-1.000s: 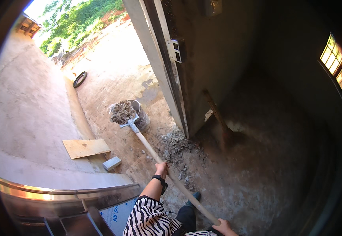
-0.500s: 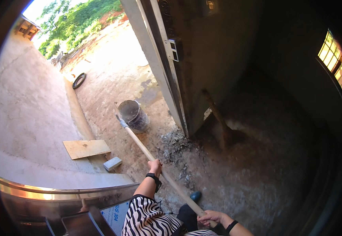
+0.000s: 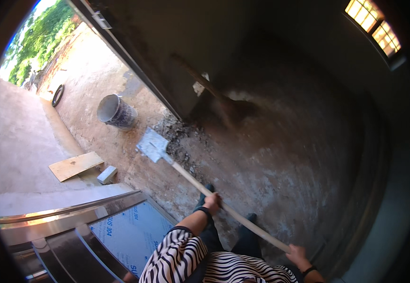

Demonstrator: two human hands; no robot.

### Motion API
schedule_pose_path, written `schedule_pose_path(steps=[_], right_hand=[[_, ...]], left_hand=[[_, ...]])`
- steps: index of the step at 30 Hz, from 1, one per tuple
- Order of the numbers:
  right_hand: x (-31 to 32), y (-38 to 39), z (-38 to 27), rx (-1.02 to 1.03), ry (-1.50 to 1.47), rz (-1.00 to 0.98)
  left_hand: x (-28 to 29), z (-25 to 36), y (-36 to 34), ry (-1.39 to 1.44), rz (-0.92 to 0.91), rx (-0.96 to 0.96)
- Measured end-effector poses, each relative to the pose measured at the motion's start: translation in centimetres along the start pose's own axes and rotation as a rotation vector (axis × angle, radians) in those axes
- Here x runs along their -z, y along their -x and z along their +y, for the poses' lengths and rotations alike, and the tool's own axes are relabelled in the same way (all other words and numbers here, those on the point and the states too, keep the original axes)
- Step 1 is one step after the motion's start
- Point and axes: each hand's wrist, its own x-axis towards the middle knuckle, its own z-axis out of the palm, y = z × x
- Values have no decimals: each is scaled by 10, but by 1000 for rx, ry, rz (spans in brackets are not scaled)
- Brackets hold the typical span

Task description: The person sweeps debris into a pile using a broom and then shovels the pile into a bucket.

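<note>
1. Left hand (image 3: 212, 202) wraps the shovel (image 3: 205, 186) mid-shaft; right hand (image 3: 297, 254) holds the shaft's end.
2. Blade rests beside the rubble pile (image 3: 179, 141), bucket (image 3: 115, 111) well apart.
3. I'd keep the blade low and flat entering the rubble.

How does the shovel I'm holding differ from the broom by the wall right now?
The shovel is gripped by the left hand and right hand; the broom leans unattended against the dark wall. The shovel's flat grey blade sits in daylight beside the rubble pile; the broom's brown bristle head rests in shadow indoors. The shovel's handle is pale, the broom's darker. Both have long straight handles.
</note>
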Motion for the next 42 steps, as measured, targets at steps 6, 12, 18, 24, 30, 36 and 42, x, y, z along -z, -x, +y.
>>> schedule_pose_path(steps=[6,12,18,24,30,36,42], right_hand=[[17,168,134,-361,131,-150],[74,210,129,-463,246,-198],[67,133,115,-407,225,-163],[80,-48,-14,-317,112,-265],[-2,-184,-173,-252,51,-229],[-49,-245,-257,-115,-47,-204],[-34,-248,-262,-14,-30,29]], left_hand=[[-95,-222,63,-370,-58,396],[-149,-302,103,-451,-70,536],[-143,-227,56,-412,-78,350],[-128,-55,-40,-294,7,-155],[-84,163,-123,-250,224,-204],[-40,275,-144,-281,143,-283],[-67,325,-81,-170,2,-335]])
